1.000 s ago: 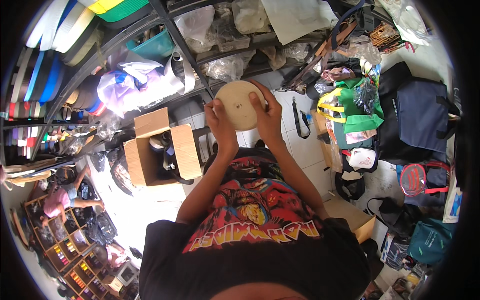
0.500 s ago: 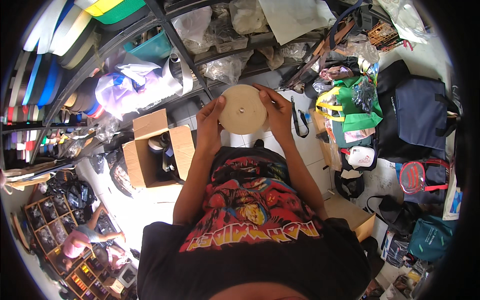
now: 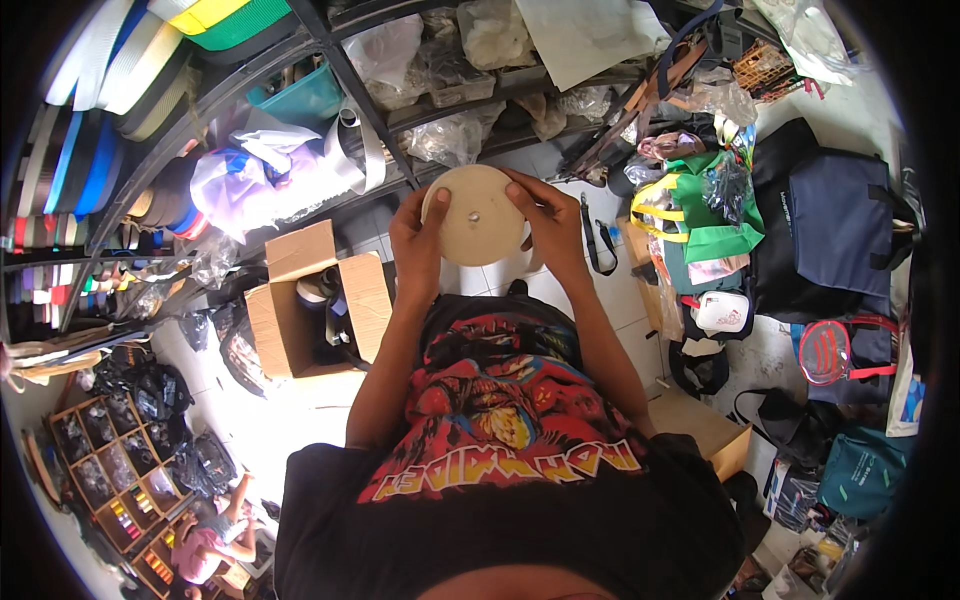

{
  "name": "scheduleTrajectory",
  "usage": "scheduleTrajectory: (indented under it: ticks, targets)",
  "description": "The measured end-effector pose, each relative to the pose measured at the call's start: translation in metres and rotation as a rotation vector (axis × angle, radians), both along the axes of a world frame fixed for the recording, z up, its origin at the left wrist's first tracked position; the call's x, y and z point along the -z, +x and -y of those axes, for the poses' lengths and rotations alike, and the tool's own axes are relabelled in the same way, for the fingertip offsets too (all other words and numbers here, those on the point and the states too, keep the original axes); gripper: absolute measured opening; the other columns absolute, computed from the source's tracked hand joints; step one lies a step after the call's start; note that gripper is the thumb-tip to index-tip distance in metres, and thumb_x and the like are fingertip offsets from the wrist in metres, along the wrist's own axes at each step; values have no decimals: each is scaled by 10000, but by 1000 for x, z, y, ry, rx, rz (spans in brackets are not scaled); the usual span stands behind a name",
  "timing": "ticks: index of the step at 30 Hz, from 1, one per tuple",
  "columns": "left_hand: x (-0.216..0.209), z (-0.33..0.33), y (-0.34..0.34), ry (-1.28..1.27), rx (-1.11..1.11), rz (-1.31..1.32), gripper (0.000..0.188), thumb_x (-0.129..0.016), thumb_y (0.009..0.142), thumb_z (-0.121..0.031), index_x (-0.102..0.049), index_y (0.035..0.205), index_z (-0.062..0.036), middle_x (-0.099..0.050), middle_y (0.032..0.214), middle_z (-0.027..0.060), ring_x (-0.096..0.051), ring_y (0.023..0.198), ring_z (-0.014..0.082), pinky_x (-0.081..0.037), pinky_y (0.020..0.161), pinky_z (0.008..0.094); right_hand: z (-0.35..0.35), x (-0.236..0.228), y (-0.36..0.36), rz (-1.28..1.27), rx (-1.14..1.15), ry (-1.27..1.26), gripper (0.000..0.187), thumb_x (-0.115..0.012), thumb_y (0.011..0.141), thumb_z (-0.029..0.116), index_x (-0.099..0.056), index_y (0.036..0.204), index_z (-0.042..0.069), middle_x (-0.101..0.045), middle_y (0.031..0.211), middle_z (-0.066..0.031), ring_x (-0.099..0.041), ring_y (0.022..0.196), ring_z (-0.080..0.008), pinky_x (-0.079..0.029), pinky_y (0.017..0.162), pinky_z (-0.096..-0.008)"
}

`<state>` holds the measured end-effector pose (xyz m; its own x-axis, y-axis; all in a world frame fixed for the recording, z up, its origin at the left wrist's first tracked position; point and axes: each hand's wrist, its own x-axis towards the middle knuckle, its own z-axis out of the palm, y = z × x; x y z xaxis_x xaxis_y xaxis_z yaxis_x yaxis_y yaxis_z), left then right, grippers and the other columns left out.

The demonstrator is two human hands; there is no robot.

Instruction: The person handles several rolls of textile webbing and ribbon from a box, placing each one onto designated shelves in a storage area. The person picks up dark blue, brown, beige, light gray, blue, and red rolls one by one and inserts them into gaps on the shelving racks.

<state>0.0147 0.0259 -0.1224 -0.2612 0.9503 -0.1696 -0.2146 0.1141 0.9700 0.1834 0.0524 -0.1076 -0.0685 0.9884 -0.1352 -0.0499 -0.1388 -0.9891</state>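
A flat round roll of beige webbing (image 3: 475, 240) with a small hole at its centre is held up in front of my body. My left hand (image 3: 416, 235) grips its left edge, the thumb lying over the face. On the opposite side my right hand (image 3: 553, 225) closes round the rim, its thumb near the top right. The fingers behind the roll are mostly hidden. A short loose piece of the webbing seems to hang beside my right palm.
An open cardboard box (image 3: 275, 325) stands on the floor at left. Racks of webbing rolls (image 3: 75, 165) line the far left. A shelf (image 3: 440, 112) with plastic bags runs ahead. Bags (image 3: 840, 225) pile up at right. Another person (image 3: 205, 545) is at lower left, beside a compartment rack (image 3: 100, 465).
The roll has shifted slightly left and tilted a little between my hands, both still gripping it. At lower left the other person has moved down and rightward in the picture.
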Motion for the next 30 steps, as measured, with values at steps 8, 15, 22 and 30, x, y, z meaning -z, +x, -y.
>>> scheduleTrajectory:
  ticks: [8, 15, 22, 30]
  targets:
    - [-15, 0, -18, -231, 359, 131, 413, -671, 917, -334, -607, 1139, 8, -672, 949, 82, -629, 779, 112, -497, 683, 268, -8, -1, 17, 30, -124, 59, 296, -589, 977, 229, -684, 1150, 7, -707, 960, -70, -638, 850, -106, -508, 764, -256]
    - [-15, 4, -9, -178, 288, -16, 355, -671, 919, -330, -686, 1008, 13, -671, 798, 38, -625, 683, 88, -486, 591, 234, -1, -4, 12, 60, -58, -2, 307, -652, 946, 243, -704, 1138, 10, -721, 1000, -88, -637, 881, -87, -502, 780, -220]
    - [-8, 7, 12, -118, 44, 123, 340, -675, 922, -320, -677, 1034, 1, -682, 843, 46, -650, 715, 96, -524, 634, 244, 8, 11, -4, 26, 227, 116, 331, -643, 954, 254, -691, 1163, 2, -720, 1010, -93, -637, 884, -95, -505, 790, -229]
    - [-29, -1, 1, -159, 371, 84, 322, -696, 908, -286, -668, 1035, 8, -705, 910, 82, -688, 825, 147, -545, 742, 272, -12, -3, 21, 20, -50, 123, 294, -608, 966, 219, -690, 1146, 2, -711, 1009, -80, -625, 918, -109, -492, 824, -248]
